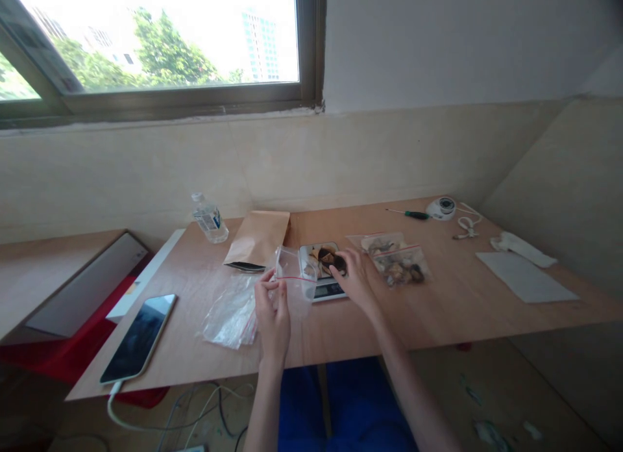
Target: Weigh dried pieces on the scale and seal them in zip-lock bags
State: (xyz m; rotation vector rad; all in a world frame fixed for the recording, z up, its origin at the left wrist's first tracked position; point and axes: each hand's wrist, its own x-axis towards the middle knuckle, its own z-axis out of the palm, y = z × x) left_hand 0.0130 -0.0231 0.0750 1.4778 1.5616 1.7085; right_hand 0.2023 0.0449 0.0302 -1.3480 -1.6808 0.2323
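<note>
My left hand (272, 309) holds a clear zip bag (294, 273) with a red seal strip, its mouth turned toward the scale. My right hand (354, 278) reaches over a small digital scale (327, 289) and its fingers close on a dark dried piece (337, 262) among the brownish pieces piled on the scale's plate. Two filled zip bags (399, 260) of similar dried pieces lie just right of the scale. A brown paper pouch (257, 239) lies behind my left hand.
A pile of empty clear bags (231, 315) lies left of my hands. A phone (140, 335) on a cable sits at the front left. A water bottle (210, 219), a screwdriver (411, 213), a small dome camera (442, 208) and white paper (525, 276) lie further off.
</note>
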